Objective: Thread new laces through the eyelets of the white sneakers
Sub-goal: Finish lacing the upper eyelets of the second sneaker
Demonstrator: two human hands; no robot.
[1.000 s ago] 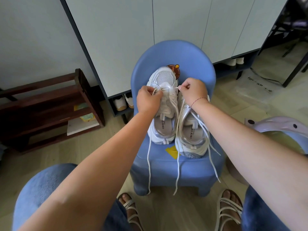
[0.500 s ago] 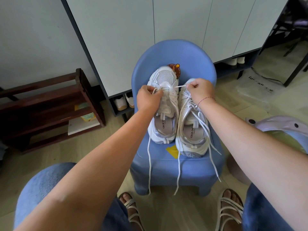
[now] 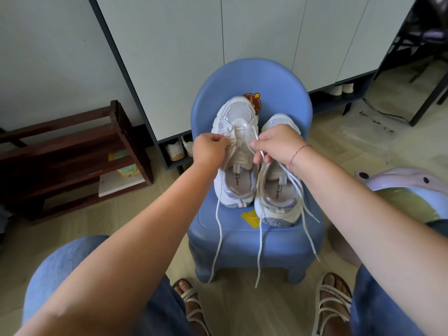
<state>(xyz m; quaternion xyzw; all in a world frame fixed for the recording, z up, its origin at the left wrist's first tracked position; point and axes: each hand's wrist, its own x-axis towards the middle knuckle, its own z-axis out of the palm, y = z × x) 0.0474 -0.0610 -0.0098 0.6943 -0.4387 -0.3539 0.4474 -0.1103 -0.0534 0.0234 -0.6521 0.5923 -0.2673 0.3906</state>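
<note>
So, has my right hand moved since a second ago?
Yes: the right hand has slid nearer you and left, off the right sneaker's toe, which now shows beyond it.

A home entryway: shoe cabinet (image 3: 218, 57) with shoes beneath, wooden shoe rack (image 3: 72, 151), wood floor.

White, mesh-toed sneakers (image 3: 236, 115) with silver-grey trim lie in the grip; white laces (image 3: 219, 234) trail below it. Beneath, a blue chair (image 3: 254, 78) bears a yellow patch (image 3: 249, 218). A red thread (image 3: 297, 152) rings the wrist behind the grip.
</note>
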